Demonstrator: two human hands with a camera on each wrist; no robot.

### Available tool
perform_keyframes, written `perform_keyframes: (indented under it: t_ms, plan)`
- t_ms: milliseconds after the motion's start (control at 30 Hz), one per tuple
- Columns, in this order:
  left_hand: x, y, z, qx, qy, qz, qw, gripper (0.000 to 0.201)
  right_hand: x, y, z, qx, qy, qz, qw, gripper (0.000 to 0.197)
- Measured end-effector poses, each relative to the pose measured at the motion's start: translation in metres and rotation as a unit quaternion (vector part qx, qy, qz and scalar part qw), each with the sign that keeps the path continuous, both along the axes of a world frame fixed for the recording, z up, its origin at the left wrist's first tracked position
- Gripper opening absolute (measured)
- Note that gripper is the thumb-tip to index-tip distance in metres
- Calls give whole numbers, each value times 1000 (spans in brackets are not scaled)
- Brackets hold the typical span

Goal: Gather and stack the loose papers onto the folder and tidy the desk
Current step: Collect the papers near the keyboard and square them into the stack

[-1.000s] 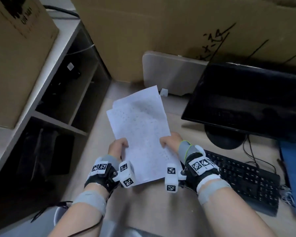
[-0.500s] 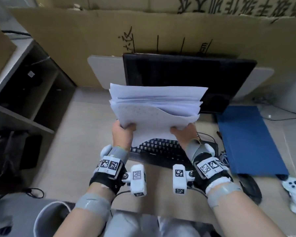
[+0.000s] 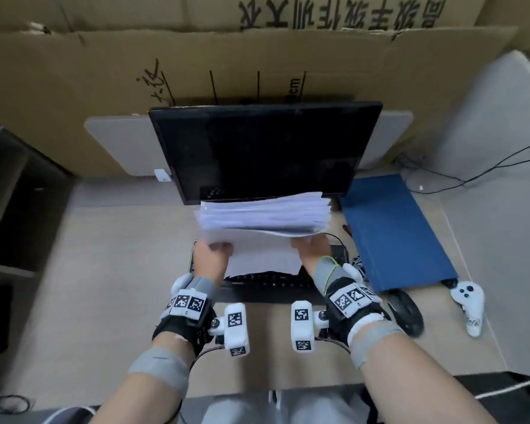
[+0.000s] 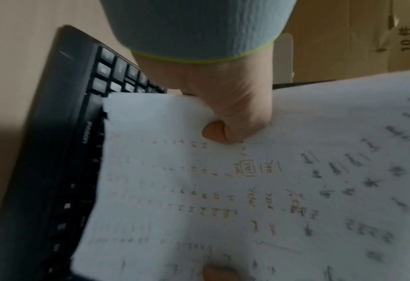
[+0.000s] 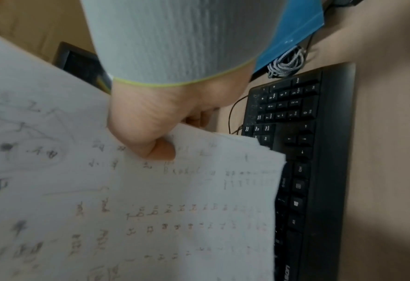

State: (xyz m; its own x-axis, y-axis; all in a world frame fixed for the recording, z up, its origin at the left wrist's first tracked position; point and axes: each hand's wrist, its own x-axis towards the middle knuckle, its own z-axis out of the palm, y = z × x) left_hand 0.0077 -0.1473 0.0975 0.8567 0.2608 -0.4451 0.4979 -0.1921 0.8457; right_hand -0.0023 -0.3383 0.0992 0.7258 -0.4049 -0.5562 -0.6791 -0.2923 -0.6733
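This is a makeshift office workstation, shown by a pale desk (image 3: 104, 270) carrying a dark monitor (image 3: 263, 148), a black keyboard (image 5: 319, 152), a mouse (image 3: 406, 310), a blue folder (image 3: 392, 234) and loose cables, hemmed in by large cardboard boxes (image 3: 74, 87) behind it.

The right hand (image 5: 156, 125) pinches handwritten papers (image 5: 151, 209) above a black keyboard (image 5: 319, 152).

Dark monitor (image 3: 265, 151) upright at the worktop's (image 3: 110, 258) back, black keyboard (image 3: 266, 284) before it, black mouse (image 3: 406, 312) beside a white game controller (image 3: 468, 304), cardboard sheets (image 3: 74, 96) behind.
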Motion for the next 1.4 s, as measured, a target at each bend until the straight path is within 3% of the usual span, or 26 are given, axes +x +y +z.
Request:
perform_keyframes:
  t_ms: [67,167,367,500,600,733,833,967,1033,1100,1133,1267,1400]
  plan:
    - [4,-8,6,-38,0,-8,999,11,0,-7,12,36,-37,-65,997,9]
    - [4,-34,2,-94,43,-34,994,23,-7,-36,12,38,-42,-97,994,23]
    - [-14,-154,-24,-133,95,-131,978,36,-31,-141,-2,25,-44,-212,976,16]
    - [-21,-237,-41,-117,128,-124,977,48,-37,-221,-18,-7,-24,-172,985,25]
    - [-27,-292,-52,-89,176,-93,976,44,-35,-282,-33,-29,41,-122,991,28]
    - [-25,-327,-69,-77,233,-68,967,32,-26,-331,-43,-49,162,2,986,55]
    - [-13,-347,-73,-95,247,-34,964,25,-6,-356,-53,-35,170,56,983,59]
    - [21,-371,-83,-92,241,-16,966,33,31,-375,-66,-35,156,61,985,56]
    - [41,-378,-91,15,245,-66,967,48,47,-382,-75,-67,171,74,980,53]
    - [52,-382,-97,163,246,-123,948,53,54,-386,-86,-119,199,77,970,47]
    - [57,-384,-101,187,248,-131,942,52,57,-388,-92,-140,221,79,962,44]
    - [64,-390,-121,167,244,-134,946,41,60,-394,-111,-142,253,82,953,46]
    - [61,-386,-131,160,228,-114,954,23,57,-394,-118,-59,194,-8,979,46]
